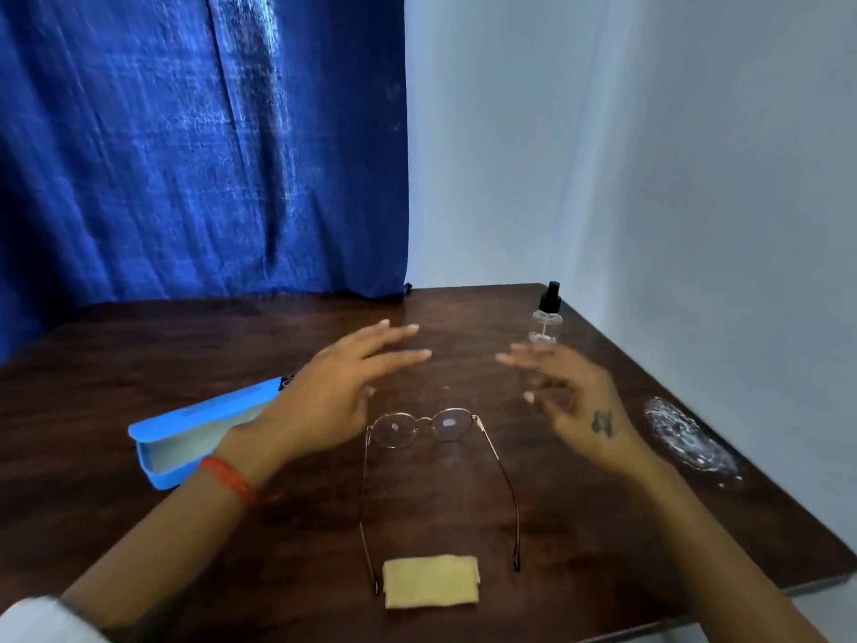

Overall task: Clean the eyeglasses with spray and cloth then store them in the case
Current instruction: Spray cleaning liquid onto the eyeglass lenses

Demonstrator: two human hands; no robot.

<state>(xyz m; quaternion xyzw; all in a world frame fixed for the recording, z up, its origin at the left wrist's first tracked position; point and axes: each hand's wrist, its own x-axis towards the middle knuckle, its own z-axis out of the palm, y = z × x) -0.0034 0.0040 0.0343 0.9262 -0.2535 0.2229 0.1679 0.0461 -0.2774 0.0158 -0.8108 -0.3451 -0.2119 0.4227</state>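
Your left hand (343, 382) and right hand (566, 396) were both open and held nothing. The eyeglasses (436, 461) sat on the table (139, 526) just near of your hands, arms spread wide. They looked thin, light and easy to bend, so the frame sides seemed the safest place to hold.

Dark brown wood grain is shown by the table (463, 512). Case (195, 433): bright blue, pale lining. Cloth (430, 581): pale yellow. Spray bottle (546, 320): clear, black-capped. Curtain (199, 141): deep blue. An orange-red thread (228, 478) is worn at the left wrist.
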